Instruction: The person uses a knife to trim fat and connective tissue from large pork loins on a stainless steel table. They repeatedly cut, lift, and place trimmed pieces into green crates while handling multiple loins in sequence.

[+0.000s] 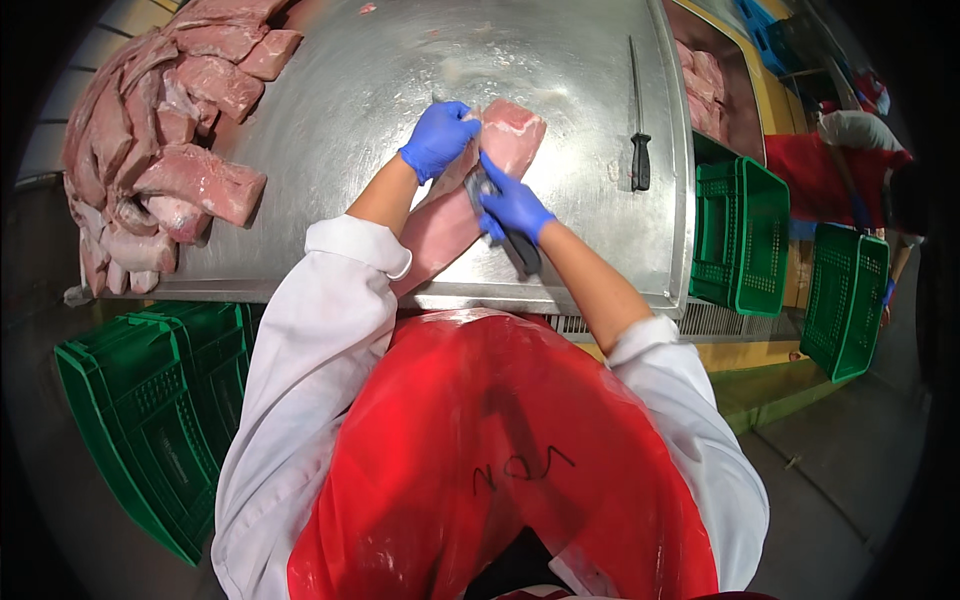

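Note:
A long pale pink piece of meat [440, 235] lies slantwise on the metal table [360, 80], close to its near edge. My left hand [437, 140], in a blue glove, is closed on a flap along the meat's left side. Blue-gloved too, my right hand [513, 203] grips a knife [522, 252] whose black handle sticks out below the fingers. The knife's blade lies against the meat between my hands and is partly hidden by my fingers. To the right of them a sharpening steel [640, 160] with a black handle rests on the table.
A heap of meat pieces [110, 150] covers the table's left side. Green crates stand at the lower left [160, 400] and right [740, 235], with another green crate [845, 300] farther right. Beyond the table's right rim, a container holds more meat [702, 90]. Another person [860, 180] is at the far right.

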The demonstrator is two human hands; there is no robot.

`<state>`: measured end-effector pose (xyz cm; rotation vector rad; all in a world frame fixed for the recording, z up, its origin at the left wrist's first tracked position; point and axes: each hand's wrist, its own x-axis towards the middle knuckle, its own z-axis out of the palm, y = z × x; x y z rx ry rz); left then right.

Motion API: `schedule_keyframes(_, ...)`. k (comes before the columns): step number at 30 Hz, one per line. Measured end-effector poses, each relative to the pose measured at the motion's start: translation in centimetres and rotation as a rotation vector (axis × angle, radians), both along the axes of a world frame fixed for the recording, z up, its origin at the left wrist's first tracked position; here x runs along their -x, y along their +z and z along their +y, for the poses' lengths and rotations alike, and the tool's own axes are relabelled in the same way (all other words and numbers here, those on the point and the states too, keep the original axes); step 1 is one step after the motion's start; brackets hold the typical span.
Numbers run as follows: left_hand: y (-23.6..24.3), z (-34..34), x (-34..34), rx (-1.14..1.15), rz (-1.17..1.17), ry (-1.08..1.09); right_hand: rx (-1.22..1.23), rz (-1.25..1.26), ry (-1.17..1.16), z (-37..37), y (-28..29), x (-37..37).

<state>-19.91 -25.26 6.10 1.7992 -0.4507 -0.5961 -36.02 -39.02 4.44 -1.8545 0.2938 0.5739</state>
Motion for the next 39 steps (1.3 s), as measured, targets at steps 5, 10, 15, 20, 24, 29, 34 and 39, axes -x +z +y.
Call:
schedule_keyframes(5,2.0,3.3,0.3,0.131,0.104,0.099,-0.105,0.052,0.112,-0.2,1.6,7.8)
schedule_keyframes(10,4.1,3.6,1.7,0.239,0.145,0.103,-0.226,0.16,0.039,1.6,2.2,1.6)
schedule_keyframes(15,6.5,8.5,2.6,0.434,0.266,0.298,-0.271,0.318,0.246,-0.1,4.1,8.9)
schedule_keyframes(20,9.7,9.9,5.9,0.609,0.287,0.289,-0.265,0.211,0.28,6.9,2.3,-0.2)
schedule_keyframes(24,13.0,15.9,6.8,0.81,0.243,0.424,-0.217,0.179,0.442,7.8,5.4,-0.5)
schedule_keyframes(29,20.3,25.8,12.7,1.243,0.196,0.649,-0.164,0.246,0.727,6.1,7.0,2.4)
schedule_keyframes(34,22.2,38.1,23.0,0.913,-0.174,0.825,-0.366,0.167,0.684,9.7,3.4,0.7)
schedule_keyframes(39,8.6,47.9,32.6,0.176,0.118,1.1,-0.066,0.173,0.354,2.5,5.8,0.6)
